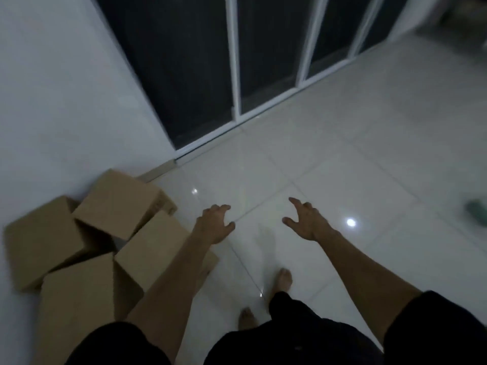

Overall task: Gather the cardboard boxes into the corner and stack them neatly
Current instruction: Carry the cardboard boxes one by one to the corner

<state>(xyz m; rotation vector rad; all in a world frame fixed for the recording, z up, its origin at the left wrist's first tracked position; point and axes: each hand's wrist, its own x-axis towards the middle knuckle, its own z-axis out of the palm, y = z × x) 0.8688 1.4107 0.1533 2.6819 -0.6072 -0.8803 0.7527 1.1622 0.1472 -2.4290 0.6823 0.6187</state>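
- Both hands are held out over the floor, nothing gripped in either.
- Left hand (214, 223): fingers loosely curled and spread, palm down, empty. It is seen just right of the box pile, not touching any box as far as can be told.
- Right hand (307, 222): fingers spread apart, thumb splayed out to the left, empty, over bare tile.
- Cardboard boxes: four are seen, clustered at the left against the white wall (52, 101), near the corner where the wall meets the sliding glass door (200, 75). They are not stacked; they lie jumbled at different angles, touching one another.
- Far box (118, 204): tilted, closed face up, nearest the corner.
- Left box (42, 238): against the wall, closed face up, leaning.
- Near box (79, 304): largest in view, partly cut off by the left forearm and the dark sleeve (118, 343).
- Right box (158, 243): partly hidden under the left forearm.
- Contents: no open tops are visible; a dark gap is seen between the four boxes, and what is inside any box cannot be told.
- Floor (342, 154): glossy white tiles with two bright light reflections.
- Two bare feet (283, 279) are seen near the bottom centre, on the tile, right of the pile.
- A blurred greenish object (475, 209) is seen at the right edge; it cannot be identified.
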